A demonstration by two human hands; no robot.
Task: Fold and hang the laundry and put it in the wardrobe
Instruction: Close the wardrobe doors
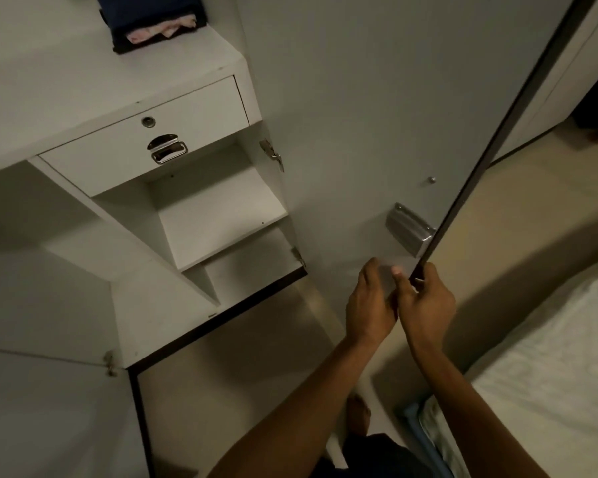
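From the head camera, looking down, there is a white wardrobe (173, 215) with its door (377, 98) swung open. The room is dim. The floor (273, 339) is pale, and a bed (549, 357) with a white sheet sits at the right.

Inside the wardrobe is a drawer (145, 139) with a shiny metal handle (168, 151) and a round keyhole (148, 122) above it. Below the drawer are bare white shelves. No words or labels can be read anywhere.

A pile of folded clothes (152, 19), dark blue with something pink tucked in, lies on the shelf above the drawer, at the top of the picture. It is far from both hands.

The right hand (428, 305) grips the dark edge of the door, fingers curled round it, just below the metal lock plate (409, 229). The left hand (372, 305) is right beside it, touching it, with fingers lying against the inside of the door. I cannot tell if the left hand holds anything.
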